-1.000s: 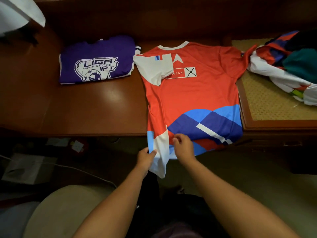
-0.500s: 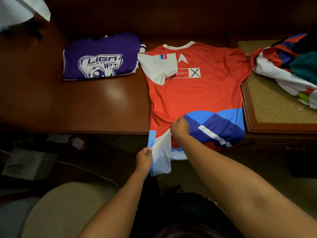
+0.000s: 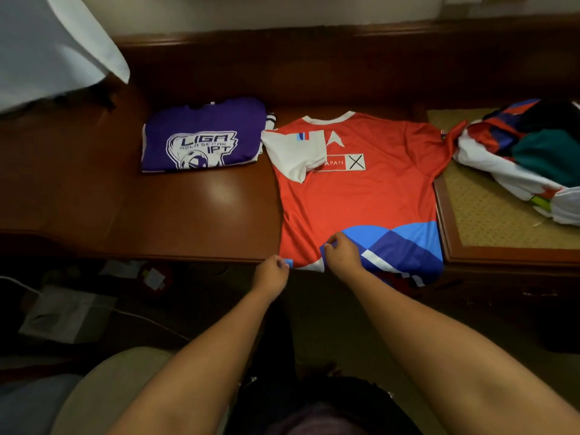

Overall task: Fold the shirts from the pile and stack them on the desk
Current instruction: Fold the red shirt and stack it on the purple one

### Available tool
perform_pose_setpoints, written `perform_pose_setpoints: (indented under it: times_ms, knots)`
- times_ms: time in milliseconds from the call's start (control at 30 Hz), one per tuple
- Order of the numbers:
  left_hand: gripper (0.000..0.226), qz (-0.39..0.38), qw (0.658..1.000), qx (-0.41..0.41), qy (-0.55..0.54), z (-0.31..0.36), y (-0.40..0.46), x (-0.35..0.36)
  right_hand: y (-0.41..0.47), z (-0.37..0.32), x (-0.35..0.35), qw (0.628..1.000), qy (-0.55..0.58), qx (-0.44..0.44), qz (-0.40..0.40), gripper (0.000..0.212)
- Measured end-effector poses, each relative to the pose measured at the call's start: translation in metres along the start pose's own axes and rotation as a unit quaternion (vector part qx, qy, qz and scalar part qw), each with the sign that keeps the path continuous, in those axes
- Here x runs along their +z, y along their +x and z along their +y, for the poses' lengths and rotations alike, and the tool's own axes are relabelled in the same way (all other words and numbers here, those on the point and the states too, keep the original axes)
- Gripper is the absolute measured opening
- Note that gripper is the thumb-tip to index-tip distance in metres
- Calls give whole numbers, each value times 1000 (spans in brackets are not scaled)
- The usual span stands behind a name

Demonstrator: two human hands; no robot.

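A red jersey (image 3: 361, 199) with blue and white hem panels lies spread back-up on the wooden desk (image 3: 188, 208), its white left sleeve folded in over the body. My left hand (image 3: 271, 273) pinches the jersey's lower left hem corner at the desk's front edge. My right hand (image 3: 340, 254) pinches the folded fabric edge just to the right of it, on the blue panel. A folded purple shirt (image 3: 204, 136) with a white logo lies on the desk to the left. The pile of unfolded shirts (image 3: 530, 152) sits at the right.
The pile rests on a woven-top side surface (image 3: 489, 221) with a wooden frame. White cloth (image 3: 53, 45) hangs at the upper left. Under the desk are a white box and cable (image 3: 66, 312). A beige cushion (image 3: 103, 394) is at the lower left.
The hanging left hem strip has been brought up onto the desk. My left hand rose to the desk edge and my right hand shifted slightly with the fold.
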State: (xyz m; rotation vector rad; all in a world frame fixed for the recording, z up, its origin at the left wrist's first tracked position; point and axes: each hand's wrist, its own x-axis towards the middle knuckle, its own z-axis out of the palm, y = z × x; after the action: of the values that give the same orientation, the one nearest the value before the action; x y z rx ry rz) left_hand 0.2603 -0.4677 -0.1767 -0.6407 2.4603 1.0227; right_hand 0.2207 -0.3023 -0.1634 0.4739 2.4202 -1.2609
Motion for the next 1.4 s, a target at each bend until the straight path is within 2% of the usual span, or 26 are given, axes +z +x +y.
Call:
perform_pose_setpoints:
  times_ms: [200,333,467,700,867,1000,1133,1267,1333,1400]
  knots:
    - [6,7,997,78,12,55,21,-24,7,-11,-40,999,-30,-21,19,14]
    - [18,11,990,136,43,100,44,-32,23,-19,-70,998,-39,-26,35,7]
    - [21,-14,979,187,80,143,79,-30,54,-23,-98,996,-57,-17,66,10]
    - [22,-86,952,258,141,213,130,-2,110,-20,-154,987,-42,51,148,16]
    - [25,-132,931,297,166,273,159,31,146,-3,-201,971,20,109,212,9]
    - [28,-154,919,311,188,325,191,66,187,16,-236,951,71,157,255,16]
    - [31,-162,899,339,223,383,219,100,229,34,-253,940,124,210,238,33]
    - [41,-177,870,378,263,440,247,139,262,44,-256,925,190,227,237,38]
    - [49,-175,859,379,297,460,259,158,273,47,-256,912,232,242,239,35]
    - [59,-177,854,373,317,472,267,174,280,47,-255,898,280,246,236,19]
